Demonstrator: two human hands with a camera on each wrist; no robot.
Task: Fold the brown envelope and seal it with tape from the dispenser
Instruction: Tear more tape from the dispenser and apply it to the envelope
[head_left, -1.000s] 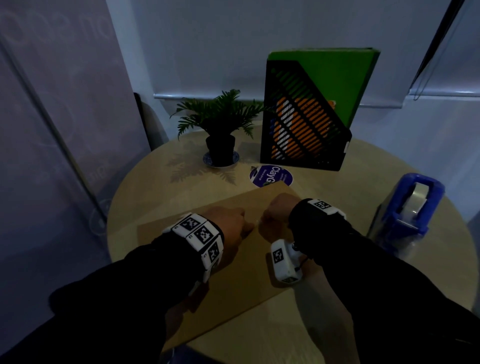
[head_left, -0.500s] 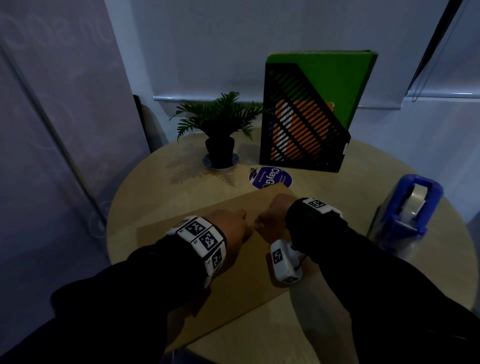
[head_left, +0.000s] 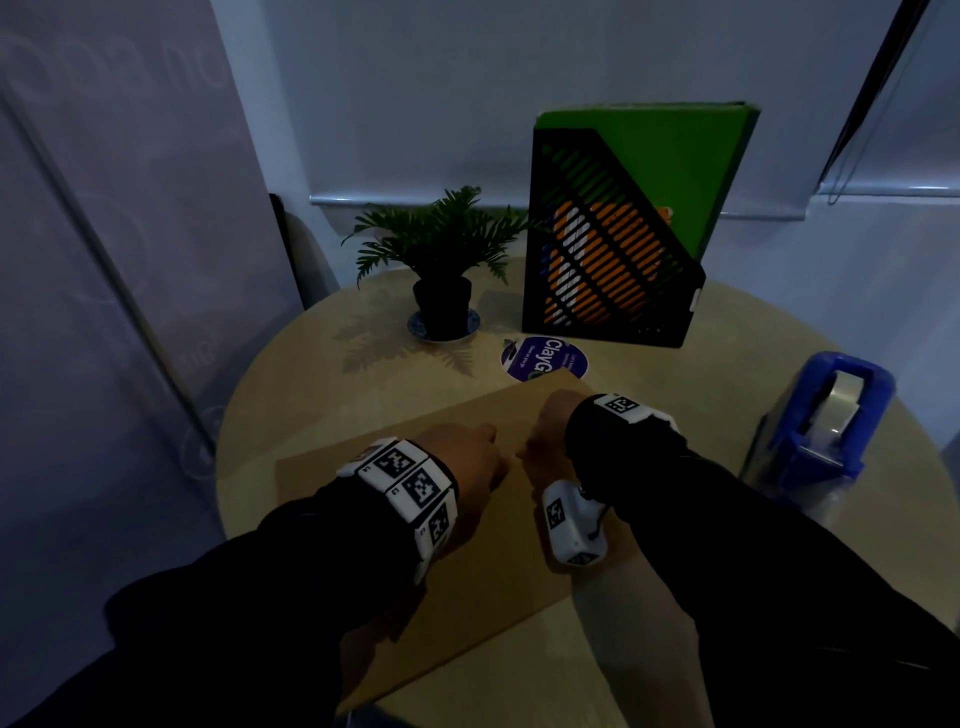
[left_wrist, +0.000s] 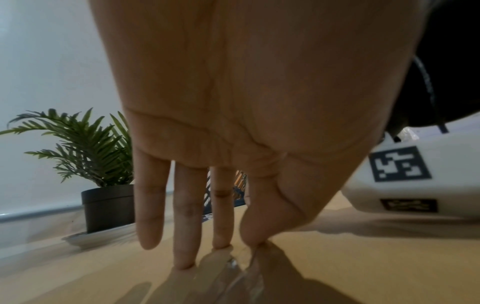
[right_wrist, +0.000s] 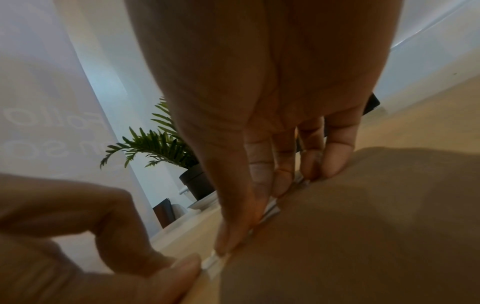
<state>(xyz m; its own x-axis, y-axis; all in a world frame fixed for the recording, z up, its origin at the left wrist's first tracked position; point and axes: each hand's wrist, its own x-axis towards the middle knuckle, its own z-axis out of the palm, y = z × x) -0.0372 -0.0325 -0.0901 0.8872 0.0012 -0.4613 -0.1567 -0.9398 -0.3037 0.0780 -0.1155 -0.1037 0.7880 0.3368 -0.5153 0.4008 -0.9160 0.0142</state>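
Note:
The brown envelope (head_left: 493, 597) lies flat on the round table, slanted toward me. Both hands rest on its middle, almost touching each other. In the left wrist view my left hand (head_left: 467, 467) points its straight fingers (left_wrist: 185, 236) down onto the paper and onto a clear strip of tape (left_wrist: 233, 265). My right hand (head_left: 545, 436) presses its straight fingers (right_wrist: 257, 185) along the tape strip (right_wrist: 270, 211), which runs over an edge of the envelope (right_wrist: 363, 236). The blue tape dispenser (head_left: 826, 426) stands untouched at the right of the table.
A small potted plant (head_left: 441, 270) and a black file holder with a green folder (head_left: 608, 260) stand at the back of the table (head_left: 311, 374). A round purple sticker (head_left: 543, 358) lies just beyond the envelope. Walls close in behind and on the left.
Both hands stay on the envelope's middle; they have edged only slightly away from me.

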